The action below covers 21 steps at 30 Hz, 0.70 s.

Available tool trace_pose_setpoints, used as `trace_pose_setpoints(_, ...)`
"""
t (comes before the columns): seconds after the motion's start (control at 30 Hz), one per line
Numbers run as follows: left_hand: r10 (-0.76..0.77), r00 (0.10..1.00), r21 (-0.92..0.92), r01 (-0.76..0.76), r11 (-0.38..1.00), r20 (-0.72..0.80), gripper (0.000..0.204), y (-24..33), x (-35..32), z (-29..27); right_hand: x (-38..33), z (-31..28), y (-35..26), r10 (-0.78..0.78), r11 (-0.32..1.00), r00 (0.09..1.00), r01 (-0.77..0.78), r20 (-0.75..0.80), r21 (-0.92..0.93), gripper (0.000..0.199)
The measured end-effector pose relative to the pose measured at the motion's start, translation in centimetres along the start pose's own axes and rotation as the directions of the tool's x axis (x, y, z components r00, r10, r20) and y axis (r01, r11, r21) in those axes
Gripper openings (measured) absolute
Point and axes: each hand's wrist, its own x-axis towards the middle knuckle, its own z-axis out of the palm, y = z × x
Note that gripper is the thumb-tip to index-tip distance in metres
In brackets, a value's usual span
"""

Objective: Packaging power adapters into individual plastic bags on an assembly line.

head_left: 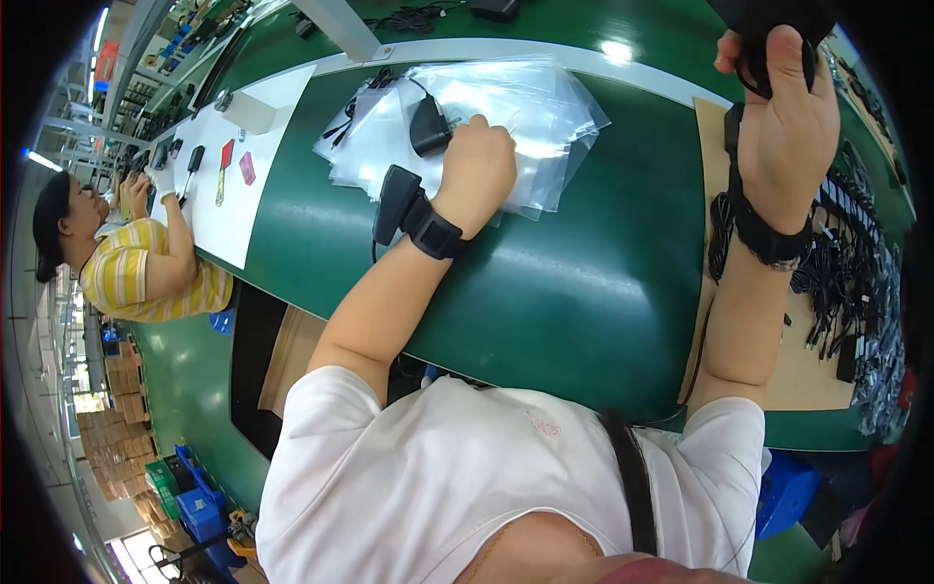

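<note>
My left hand (477, 165) is closed at the edge of a black power adapter (428, 128), over a spread pile of clear plastic bags (545, 127). Its fingertips are curled under and partly hidden. The adapter's thin cable runs up and left across the bags. At the upper right my right hand (788, 136) is raised, with thumb and fingers closed around a black block-like thing (778, 24). That thing is cut off by the picture's dark rim, so its kind does not show. Both wrists wear black straps; a black module (397, 202) sits by the left one.
On the right, bundled black cables (827, 282) lie on a cardboard sheet (788, 375) on the green table (564, 292). To the left, a co-worker in a yellow striped shirt (146, 263) handles small parts at a white surface (219, 185). A metal post (341, 29) rises at the far edge.
</note>
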Motion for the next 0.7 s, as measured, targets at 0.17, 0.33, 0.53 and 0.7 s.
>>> trace_pose_setpoints(0.17,-0.126,0.990,-0.155,0.115,0.981,-0.062,0.021,-2.1,0.7,-2.0,0.0,0.3,0.4,0.010,0.993,0.995,-0.022,-0.103,-0.117,0.031)
trace_pose_setpoints(0.33,-0.216,0.976,-0.212,0.216,0.953,0.026,0.028,-2.2,0.9,-3.2,0.1,-0.5,0.7,0.021,0.990,0.997,-0.032,-0.079,-0.135,0.031)
trace_pose_setpoints(0.53,0.047,0.996,0.012,-0.047,0.999,-0.080,0.020,-1.1,-1.6,-1.1,0.0,0.5,1.3,0.045,0.993,0.997,-0.051,-0.060,-0.104,0.032)
trace_pose_setpoints(0.7,-0.186,0.976,-0.322,0.213,0.923,0.111,0.026,-2.9,-0.7,-2.6,-0.1,0.5,1.2,0.074,0.979,0.985,-0.101,-0.154,-0.177,0.034)
